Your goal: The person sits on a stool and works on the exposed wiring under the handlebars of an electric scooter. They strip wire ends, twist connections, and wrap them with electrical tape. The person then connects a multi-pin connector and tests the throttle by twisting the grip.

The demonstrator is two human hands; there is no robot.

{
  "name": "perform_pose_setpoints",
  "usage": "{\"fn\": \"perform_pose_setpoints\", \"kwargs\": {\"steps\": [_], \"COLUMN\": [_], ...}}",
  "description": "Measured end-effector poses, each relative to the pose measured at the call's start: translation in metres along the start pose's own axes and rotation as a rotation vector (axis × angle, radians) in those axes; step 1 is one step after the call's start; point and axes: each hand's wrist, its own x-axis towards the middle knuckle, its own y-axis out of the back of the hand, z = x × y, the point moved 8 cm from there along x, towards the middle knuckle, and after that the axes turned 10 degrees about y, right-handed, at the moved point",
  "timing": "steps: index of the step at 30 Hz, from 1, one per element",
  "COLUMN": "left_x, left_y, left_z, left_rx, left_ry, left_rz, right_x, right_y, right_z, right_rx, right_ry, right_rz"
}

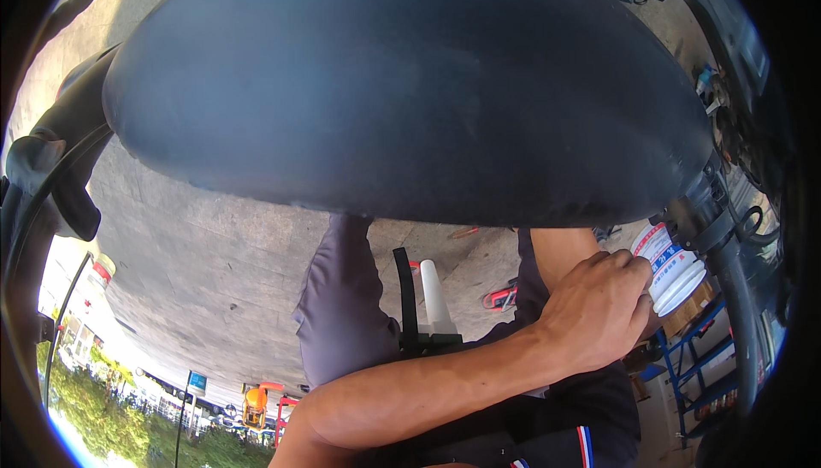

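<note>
A large, smooth, black rounded body (410, 91) fills the upper part of the view. Its kind does not show. From the lower left, my left forearm reaches across to the right. At its end, my left hand (599, 305) is closed, with curled fingers against a white tub (669, 264) with red and blue print. The tub sits tilted just below the right end of the black body. Behind my left hand, part of my other forearm (560, 252) appears and passes under the black body. My right hand is hidden there.
Black tubes and fittings (727, 237) flank the right side, and a thick black bar (79, 203) stands at the left. A red tool (500, 299) lies on the grey floor (205, 271). A white cylinder (436, 293) stands between my legs. Blue shelving (674, 365) is at lower right.
</note>
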Motion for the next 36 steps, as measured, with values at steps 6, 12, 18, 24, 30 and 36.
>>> {"fn": "perform_pose_setpoints", "kwargs": {"steps": [6, 12, 18, 24, 30, 36], "left_x": [0.004, 0.004, 0.004, 0.004, 0.006, 0.005], "left_y": [0.003, 0.004, 0.006, 0.003, -0.001, 0.001], "left_z": [0.002, 0.004, 0.005, 0.004, 0.003, 0.004], "left_rx": [0.014, 0.024, 0.001, -0.007, 0.002, 0.010], "left_ry": [0.013, 0.010, 0.014, 0.028, 0.049, 0.055], "left_rz": [-0.007, -0.010, -0.017, -0.043, -0.041, -0.065], "right_x": [0.006, 0.013, 0.017, 0.017, 0.017, 0.019], "right_y": [-0.022, -0.039, -0.048, -0.052, -0.053, -0.056], "right_z": [-0.003, -0.002, -0.001, -0.002, -0.002, -0.004], "right_rx": [-0.203, -0.315, -0.384, -0.430, -0.461, -0.480], "right_ry": [0.036, 0.050, 0.065, 0.076, 0.087, 0.104], "right_rz": [-0.004, -0.021, -0.036, -0.046, -0.049, -0.053]}}
